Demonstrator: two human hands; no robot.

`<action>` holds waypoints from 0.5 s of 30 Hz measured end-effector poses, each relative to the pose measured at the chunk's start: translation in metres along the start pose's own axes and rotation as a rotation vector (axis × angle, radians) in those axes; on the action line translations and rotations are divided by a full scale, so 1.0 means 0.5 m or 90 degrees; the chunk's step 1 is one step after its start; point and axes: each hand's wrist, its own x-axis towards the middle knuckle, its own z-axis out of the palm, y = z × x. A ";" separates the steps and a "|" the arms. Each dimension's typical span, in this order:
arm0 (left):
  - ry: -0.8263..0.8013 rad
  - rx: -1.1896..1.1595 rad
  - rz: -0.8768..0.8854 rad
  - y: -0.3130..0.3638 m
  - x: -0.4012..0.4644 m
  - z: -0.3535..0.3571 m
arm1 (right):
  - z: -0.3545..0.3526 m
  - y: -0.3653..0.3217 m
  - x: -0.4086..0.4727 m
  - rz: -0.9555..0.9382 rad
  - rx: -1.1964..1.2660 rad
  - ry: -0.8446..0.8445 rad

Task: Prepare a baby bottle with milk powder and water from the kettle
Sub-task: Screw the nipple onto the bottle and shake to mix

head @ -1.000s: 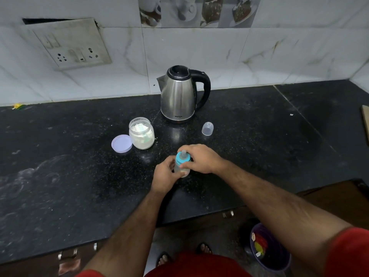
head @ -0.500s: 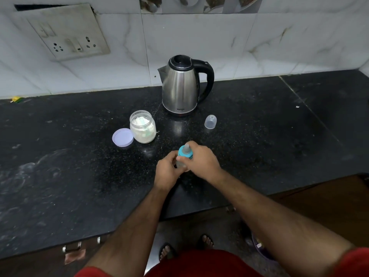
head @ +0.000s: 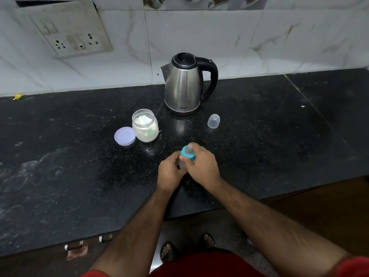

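A small baby bottle (head: 187, 153) with a blue collar and clear teat stands on the black counter (head: 269, 146), near its front edge. My left hand (head: 170, 172) wraps the bottle's body from the left. My right hand (head: 202, 164) grips the blue collar from the right. Most of the bottle's body is hidden by my fingers. Behind, a steel kettle (head: 184, 86) with a black handle stands by the wall. An open jar of white milk powder (head: 145, 125) sits to its left, with a scoop inside. The jar's lilac lid (head: 125, 136) lies beside it.
A clear bottle cap (head: 213, 121) stands right of the kettle. A wall socket plate (head: 69, 29) is at the upper left. A small yellow scrap (head: 18, 96) lies by the wall. Drawer handles (head: 87, 241) show below the counter's front edge.
Both hands stay on the bottle at the same spot; the right hand has shifted slightly on the collar. The camera view has tilted a little downward.
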 end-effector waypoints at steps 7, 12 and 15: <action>0.004 -0.050 -0.023 0.006 -0.005 0.002 | -0.075 0.020 0.044 -0.012 0.102 -0.233; 0.035 -0.052 -0.035 0.016 -0.009 0.016 | -0.113 0.090 0.111 0.079 0.207 -0.161; 0.043 -0.048 -0.043 0.029 -0.002 0.025 | -0.116 0.128 0.162 0.132 0.137 -0.073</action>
